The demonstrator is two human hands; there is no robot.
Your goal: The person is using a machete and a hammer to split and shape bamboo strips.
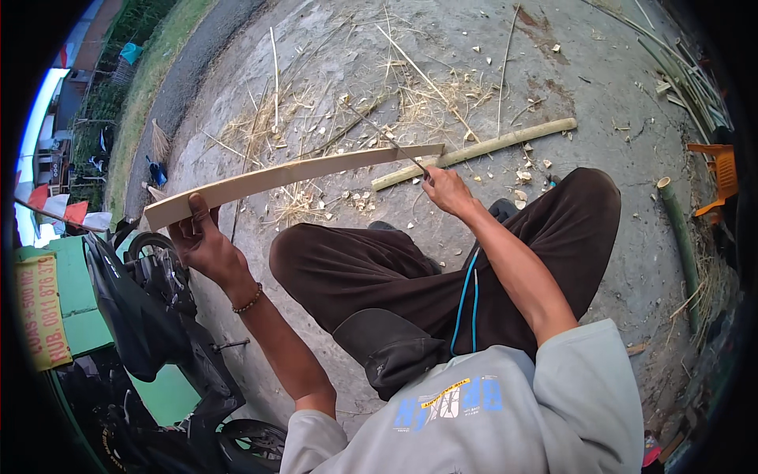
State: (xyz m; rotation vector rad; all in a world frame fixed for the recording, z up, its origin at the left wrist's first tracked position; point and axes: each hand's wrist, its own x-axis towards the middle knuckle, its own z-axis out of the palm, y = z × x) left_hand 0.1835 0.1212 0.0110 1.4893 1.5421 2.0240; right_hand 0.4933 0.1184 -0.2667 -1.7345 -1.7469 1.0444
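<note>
Pinching a slat [300, 171], the left grip [204, 243] clamps one end. The right grip [448, 192] is clamped on a knife [407, 154] near the slat's other end.

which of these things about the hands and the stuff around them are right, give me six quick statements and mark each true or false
1. The left hand and the right hand each hold something. True.
2. The left hand holds a pale, flat strip of wood. True.
3. The right hand holds a spoon. False: it grips a long, thin blade.
4. A pole lies on the ground beyond the knees. True.
5. A bicycle stands at the person's left. False: it is a dark motorbike.
6. The left wrist is bare. False: a beaded bracelet is around it.
</note>
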